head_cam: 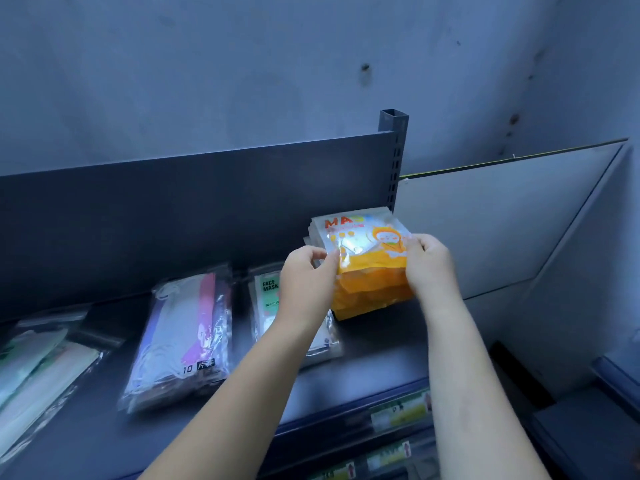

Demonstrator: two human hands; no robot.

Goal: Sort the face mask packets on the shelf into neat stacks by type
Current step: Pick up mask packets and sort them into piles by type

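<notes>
A stack of orange children's mask packets (367, 271) with a cartoon figure stands at the right end of the dark shelf (363, 355), against the back panel. My left hand (308, 275) grips the stack's left side and my right hand (429, 263) grips its right side. Just left of it lies a green-and-white "FACE MASK" packet pile (266, 299), partly hidden by my left forearm. Further left is a clear packet of white, pink and purple masks (187, 334). Pale green packets (31, 372) lie at the far left.
The shelf's dark back panel (194, 209) ends at a slotted upright post (394, 157). A grey board (502, 220) leans to the right of the post. Price labels (398, 417) run along the shelf's front edge, with lower shelves beneath.
</notes>
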